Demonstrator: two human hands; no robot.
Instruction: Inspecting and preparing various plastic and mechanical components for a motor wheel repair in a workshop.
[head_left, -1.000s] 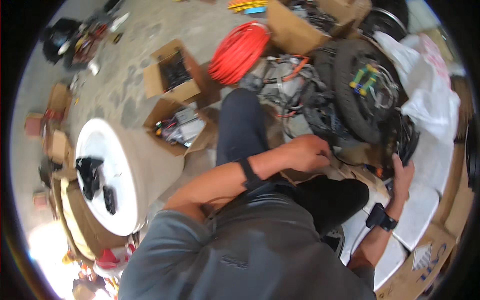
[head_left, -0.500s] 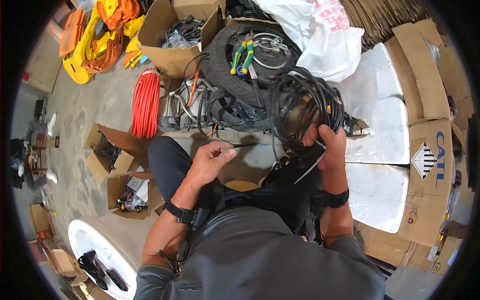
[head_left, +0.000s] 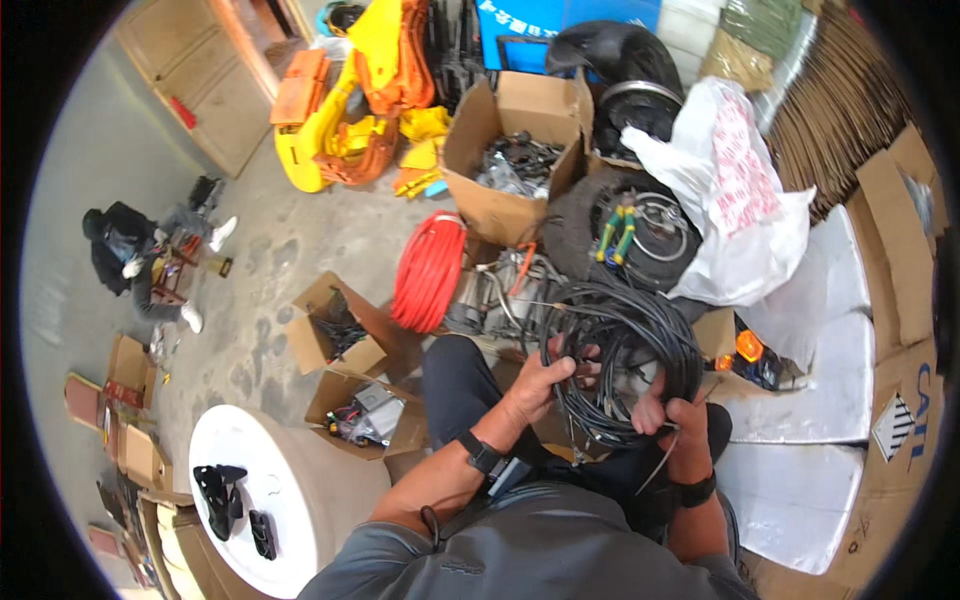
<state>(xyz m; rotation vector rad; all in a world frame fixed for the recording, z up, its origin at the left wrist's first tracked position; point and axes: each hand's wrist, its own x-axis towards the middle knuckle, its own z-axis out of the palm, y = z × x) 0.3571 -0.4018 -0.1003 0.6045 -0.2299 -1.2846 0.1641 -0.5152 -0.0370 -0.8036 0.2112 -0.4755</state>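
A thick coil of black cable (head_left: 680, 345) is held up over my lap, its loops standing roughly on edge. My left hand (head_left: 545, 388) closes on the coil's left side, its thumb in front and its fingers reaching behind the strands. At the lower right, my right hand (head_left: 682, 422) grips the loops. A thin pale strip (head_left: 657, 466), which looks like a cable tie, hangs down from that hand. Loose cable ends dangle under the coil. Some fingers of both hands are hidden by the strands.
Green-and-yellow pliers (head_left: 616, 232) rest on a black tire (head_left: 580, 225) ahead. A red hose coil (head_left: 430, 272) and open cardboard boxes (head_left: 395, 340) stand to the left, beside a white round table (head_left: 245, 440). White wrapped blocks (head_left: 800, 390) lie right. Another person (head_left: 150, 245) sits far left.
My left hand, earlier apart from the coil with a cable end, now holds the coil's left side. The coil has come nearer my lap. The view has swung left.
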